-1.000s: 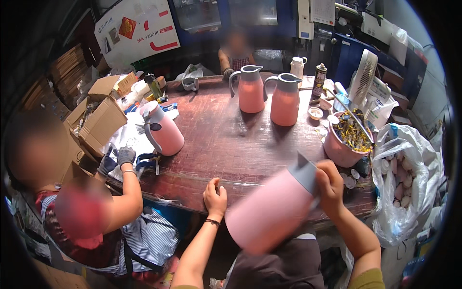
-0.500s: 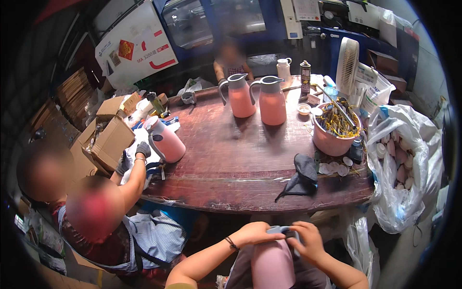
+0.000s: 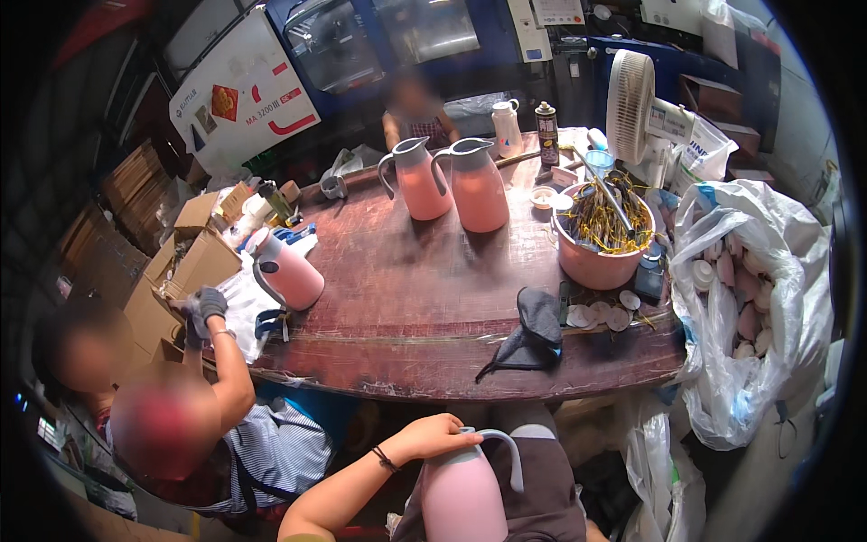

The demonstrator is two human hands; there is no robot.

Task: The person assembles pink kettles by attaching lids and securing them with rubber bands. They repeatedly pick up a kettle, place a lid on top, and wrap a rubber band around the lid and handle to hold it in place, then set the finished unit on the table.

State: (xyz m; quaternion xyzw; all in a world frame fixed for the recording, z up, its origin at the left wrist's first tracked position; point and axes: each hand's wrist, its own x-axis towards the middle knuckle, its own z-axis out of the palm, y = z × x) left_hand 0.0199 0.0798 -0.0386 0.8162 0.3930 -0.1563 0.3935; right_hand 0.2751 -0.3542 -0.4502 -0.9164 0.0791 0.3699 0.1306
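A pink jug point(image 3: 462, 501) with a grey collar and a grey handle stands between my thighs at the lower middle. My left hand point(image 3: 441, 436) grips the collar at its top, fingers over the rim. The handle point(image 3: 517, 465) curves out to the right of that hand, untouched. My right hand is out of sight; only a bit of skin shows at the lower edge, right of my leg. Two pink jugs with grey spouts, a left one point(image 3: 421, 185) and a right one point(image 3: 480, 191), stand upright on the far part of the table.
The dark red table point(image 3: 388, 307) has a dark cloth item point(image 3: 533, 330) near its front edge. On the right are a pink bucket point(image 3: 591, 257) of ties and a plastic bag point(image 3: 722, 361) of parts. A gloved co-worker at left sits near another pink jug point(image 3: 293, 275).
My right hand has left the jug's top and dropped out of view. My left hand stays on the collar. The co-worker's gloved hands have moved left, off the cloth beside the tabletop jug.
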